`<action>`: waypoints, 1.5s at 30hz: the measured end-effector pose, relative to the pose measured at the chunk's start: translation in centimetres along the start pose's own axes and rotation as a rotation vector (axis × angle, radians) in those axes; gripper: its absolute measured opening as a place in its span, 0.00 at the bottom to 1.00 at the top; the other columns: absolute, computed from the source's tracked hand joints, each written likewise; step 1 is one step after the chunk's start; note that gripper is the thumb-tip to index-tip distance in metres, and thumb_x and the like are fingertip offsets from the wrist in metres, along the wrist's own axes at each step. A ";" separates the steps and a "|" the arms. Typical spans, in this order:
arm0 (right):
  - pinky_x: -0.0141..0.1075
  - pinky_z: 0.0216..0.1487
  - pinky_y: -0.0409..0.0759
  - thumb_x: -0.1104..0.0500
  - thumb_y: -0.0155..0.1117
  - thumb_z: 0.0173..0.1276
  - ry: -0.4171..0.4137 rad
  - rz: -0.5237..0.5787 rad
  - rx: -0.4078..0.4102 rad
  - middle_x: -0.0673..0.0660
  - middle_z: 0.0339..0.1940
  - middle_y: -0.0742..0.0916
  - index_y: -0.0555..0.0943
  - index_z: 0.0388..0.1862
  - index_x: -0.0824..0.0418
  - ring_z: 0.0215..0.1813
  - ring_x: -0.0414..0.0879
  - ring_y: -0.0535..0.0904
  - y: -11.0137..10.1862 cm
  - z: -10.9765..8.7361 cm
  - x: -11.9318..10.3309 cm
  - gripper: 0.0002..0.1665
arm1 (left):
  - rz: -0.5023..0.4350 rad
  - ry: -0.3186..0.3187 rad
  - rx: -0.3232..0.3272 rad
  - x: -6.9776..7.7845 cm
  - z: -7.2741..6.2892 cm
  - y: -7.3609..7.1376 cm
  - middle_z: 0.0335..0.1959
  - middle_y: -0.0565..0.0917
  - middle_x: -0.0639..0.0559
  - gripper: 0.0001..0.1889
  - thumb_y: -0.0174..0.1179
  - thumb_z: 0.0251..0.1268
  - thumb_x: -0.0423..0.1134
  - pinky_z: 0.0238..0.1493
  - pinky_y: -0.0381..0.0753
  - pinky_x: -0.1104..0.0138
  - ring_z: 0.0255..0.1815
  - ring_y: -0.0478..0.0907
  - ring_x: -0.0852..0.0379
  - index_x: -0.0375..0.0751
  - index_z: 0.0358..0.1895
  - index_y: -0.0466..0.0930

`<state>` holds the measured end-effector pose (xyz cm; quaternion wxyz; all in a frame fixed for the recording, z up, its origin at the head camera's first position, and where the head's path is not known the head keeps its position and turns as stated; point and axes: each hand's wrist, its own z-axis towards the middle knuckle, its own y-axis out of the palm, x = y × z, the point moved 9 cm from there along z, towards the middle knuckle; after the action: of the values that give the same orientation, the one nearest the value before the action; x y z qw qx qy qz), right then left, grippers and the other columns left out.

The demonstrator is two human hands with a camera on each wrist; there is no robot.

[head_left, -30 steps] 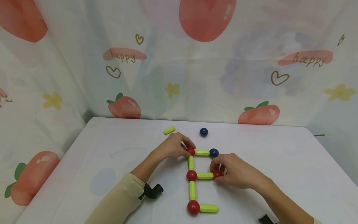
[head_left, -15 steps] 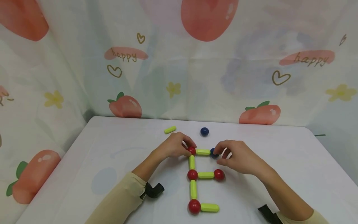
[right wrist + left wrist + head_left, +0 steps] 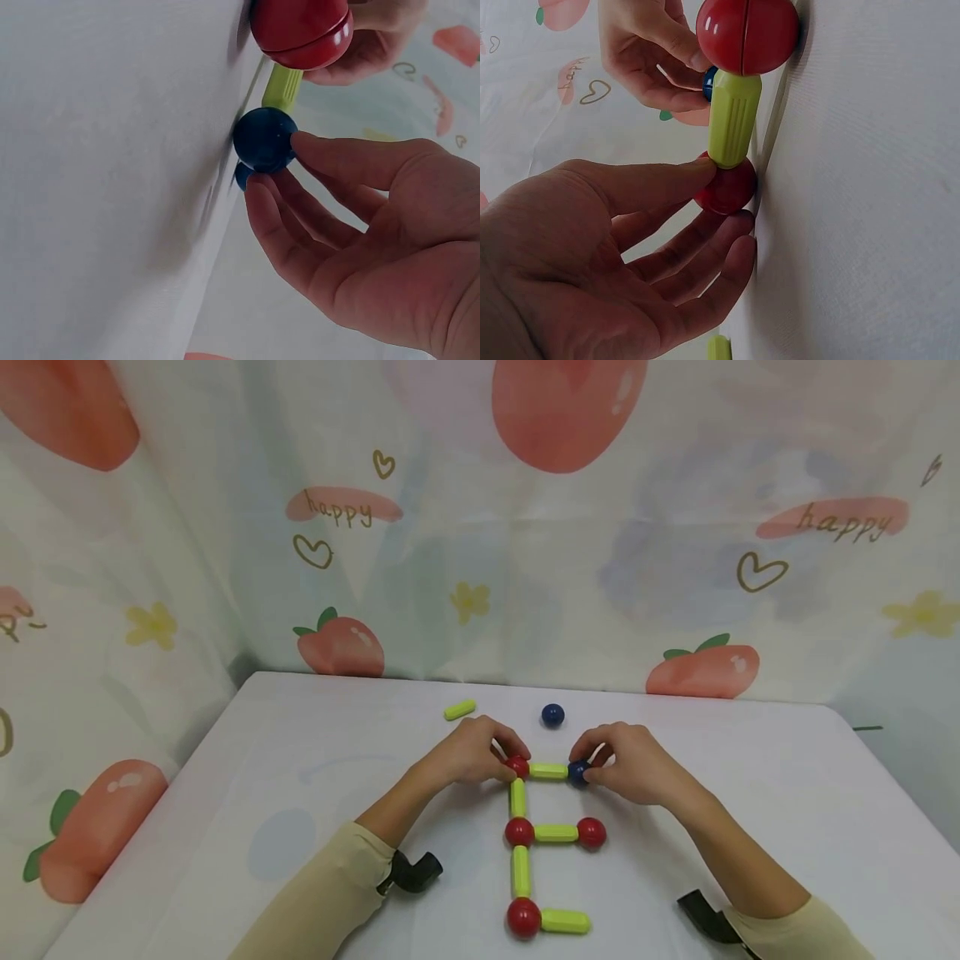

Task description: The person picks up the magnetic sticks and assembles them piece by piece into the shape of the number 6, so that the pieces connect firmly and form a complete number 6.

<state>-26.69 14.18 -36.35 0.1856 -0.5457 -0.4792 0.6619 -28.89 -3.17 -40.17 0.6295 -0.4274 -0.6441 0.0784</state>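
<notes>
My left hand [image 3: 476,752] grips the far-left red ball [image 3: 727,189] of a flat ball-and-rod figure on the table. With thumb and fingertips, my right hand [image 3: 633,764] pinches the blue ball [image 3: 264,139] at the end of the far yellow-green rod [image 3: 548,771]. Another rod [image 3: 518,798] runs from the gripped red ball down to the middle red ball [image 3: 519,832]. A middle rod [image 3: 556,833] joins that one to a red ball [image 3: 592,832] on the right. Nearest stands a red ball [image 3: 523,917] with a rod [image 3: 566,921] whose right end is free.
A loose yellow-green rod [image 3: 460,709] and a loose blue ball [image 3: 552,716] lie on the white table [image 3: 360,718] beyond the hands. A printed curtain [image 3: 555,568] hangs behind the table's far edge.
My right hand has let go of the middle-right red ball, moved away to the far blue ball and taken hold of it. The left hand has stayed on its red ball.
</notes>
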 end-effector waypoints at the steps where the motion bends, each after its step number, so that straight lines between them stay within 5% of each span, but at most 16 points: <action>1: 0.38 0.41 0.81 0.67 0.74 0.63 0.001 0.002 -0.002 0.51 0.39 0.89 0.89 0.44 0.57 0.42 0.45 0.83 0.0 0.0 0.1 0.11 | 0.001 0.002 0.000 0.1 0.0 0.0 0.41 0.88 0.56 0.12 0.74 0.62 0.33 0.42 0.85 0.67 0.43 0.81 0.57 0.49 0.48 0.91; 18: 0.39 0.43 0.81 0.67 0.74 0.63 0.009 0.014 -0.003 0.51 0.37 0.90 0.90 0.42 0.56 0.42 0.47 0.84 -0.5 0.4 0.7 0.10 | 0.073 0.084 -0.061 1.0 -0.4 -1.2 0.48 0.88 0.51 0.19 0.72 0.62 0.31 0.44 0.87 0.66 0.46 0.86 0.56 0.45 0.57 0.88; 31: 0.38 0.42 0.81 0.68 0.73 0.63 0.030 0.031 -0.005 0.51 0.37 0.89 0.90 0.42 0.57 0.42 0.46 0.83 -0.4 0.6 1.0 0.11 | 0.268 0.029 0.350 -0.8 -0.3 -8.4 0.47 0.86 0.41 0.15 0.66 0.62 0.28 0.49 0.83 0.58 0.49 0.81 0.47 0.40 0.52 0.88; 38: 0.37 0.41 0.81 0.68 0.73 0.63 0.059 0.043 -0.011 0.51 0.37 0.89 0.90 0.42 0.57 0.41 0.47 0.82 0.0 0.5 1.3 0.10 | 0.317 -0.079 0.386 -2.9 1.9 -8.3 0.51 0.83 0.40 0.15 0.66 0.66 0.31 0.53 0.83 0.56 0.54 0.80 0.45 0.41 0.55 0.87; 45: 0.37 0.41 0.83 0.68 0.73 0.63 0.068 0.046 -0.019 0.51 0.37 0.89 0.90 0.43 0.58 0.41 0.47 0.82 0.2 0.4 1.3 0.10 | 0.293 -0.094 0.378 -4.2 3.3 -7.7 0.46 0.88 0.43 0.14 0.65 0.65 0.29 0.50 0.84 0.58 0.48 0.83 0.48 0.42 0.53 0.88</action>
<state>-27.41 14.94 -37.29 0.1816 -0.5805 -0.4661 0.6424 -35.95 -9.25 -39.05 0.6494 -0.3867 -0.5777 0.3080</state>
